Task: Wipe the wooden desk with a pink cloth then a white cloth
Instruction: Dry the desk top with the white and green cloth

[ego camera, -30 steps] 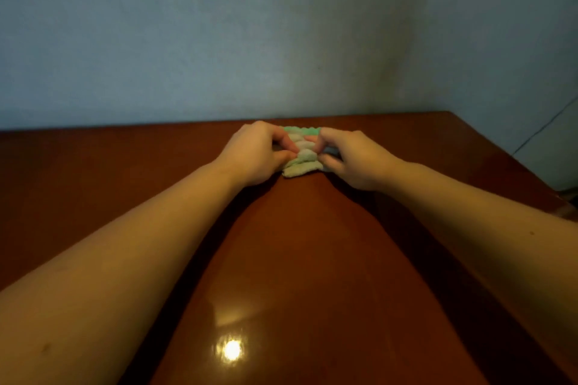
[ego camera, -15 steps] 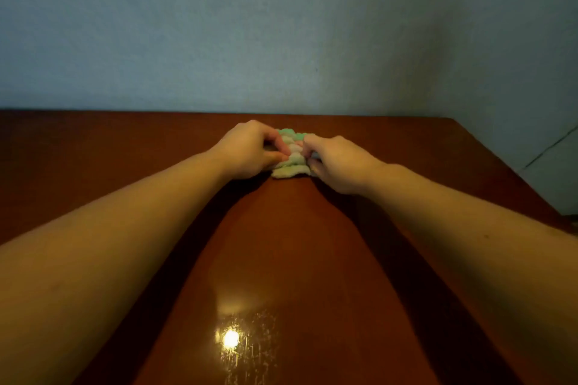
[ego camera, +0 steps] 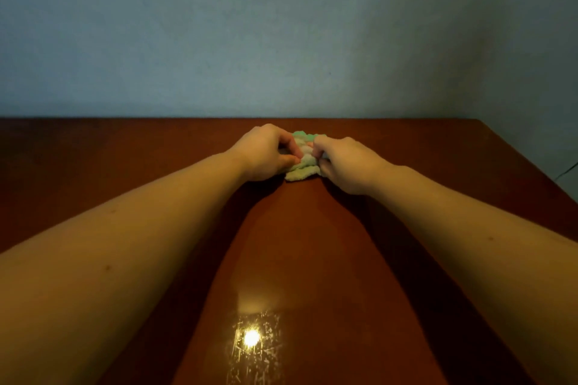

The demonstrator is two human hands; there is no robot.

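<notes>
Where it nears the wall, the wooden surface (ego camera: 297, 244) is glossy reddish-brown, with a glare spot by its near edge. Left hand (ego camera: 264, 153) and right hand (ego camera: 348, 166): fingers curled, each pinching one side of the cloth pile (ego camera: 301, 170). The pile, of green and whitish folds, lies midway along the far edge.

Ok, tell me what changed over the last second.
Nothing was taken hold of or let go. Only the view shifted: the far edge of the desk, tilted before, now runs level. The left hand and right hand stay pinching the pile of folded cloths from either side, at the same spot near that edge.
</notes>
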